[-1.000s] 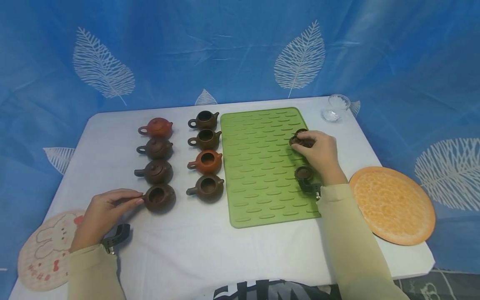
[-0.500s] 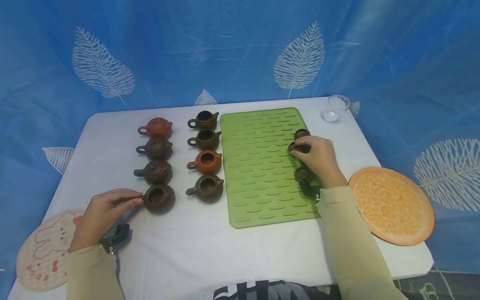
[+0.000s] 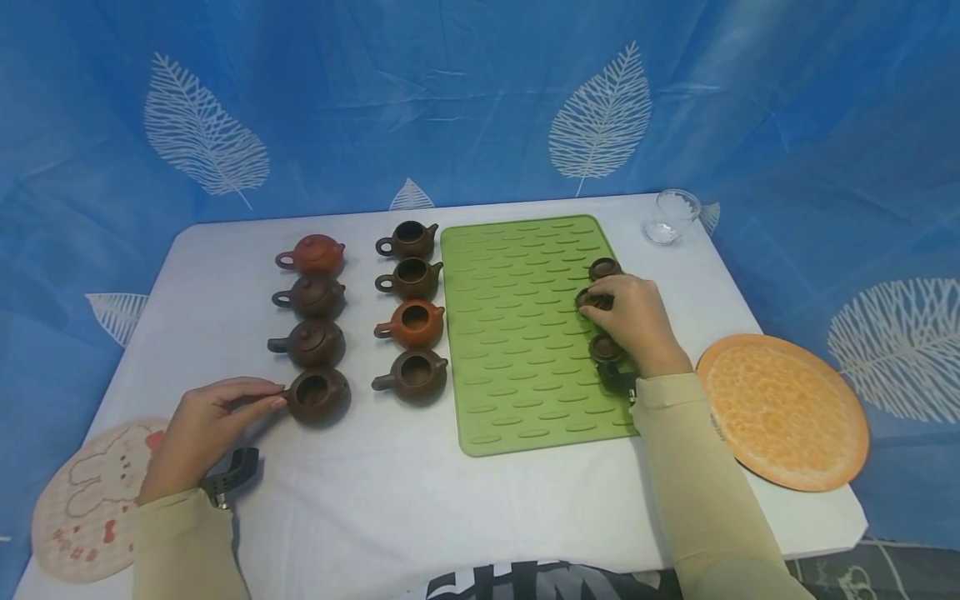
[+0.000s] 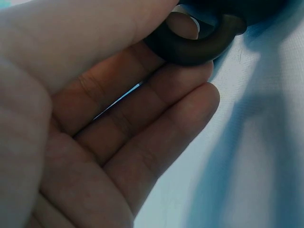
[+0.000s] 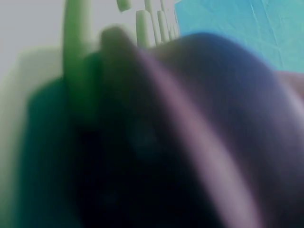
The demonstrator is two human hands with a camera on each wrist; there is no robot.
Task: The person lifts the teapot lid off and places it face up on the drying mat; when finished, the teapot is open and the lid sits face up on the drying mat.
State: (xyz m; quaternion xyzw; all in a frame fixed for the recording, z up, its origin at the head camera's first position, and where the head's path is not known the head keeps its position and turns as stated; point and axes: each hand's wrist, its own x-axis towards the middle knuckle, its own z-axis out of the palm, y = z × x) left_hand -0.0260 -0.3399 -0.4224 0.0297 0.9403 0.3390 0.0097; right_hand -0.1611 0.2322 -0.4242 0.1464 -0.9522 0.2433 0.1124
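Note:
In the head view my left hand point(image 3: 202, 433) pinches the handle of a dark brown lidless teapot point(image 3: 318, 396), nearest in the left column. The left wrist view shows the ring-shaped handle point(image 4: 194, 50) between thumb and fingers. My right hand point(image 3: 636, 321) is over the right side of the green mat point(image 3: 517, 333), its thumb and fingertips pinching a small dark teapot lid point(image 3: 583, 300), partly hidden. Another lid point(image 3: 604, 267) lies just behind it, and one more lid point(image 3: 606, 348) lies nearer, partly behind my wrist. The right wrist view is mostly a blurred dark shape.
Three closed teapots point(image 3: 315, 343) stand behind the held one. Several lidless teapots point(image 3: 416, 385) form a column beside the mat. A clear glass dish point(image 3: 663, 231) is back right, a round orange mat point(image 3: 783, 412) right, a pink rabbit mat point(image 3: 97, 525) left.
My right hand has come slightly nearer along the mat with its lid, leaving the lid behind it more exposed. The left hand and its teapot have stayed still.

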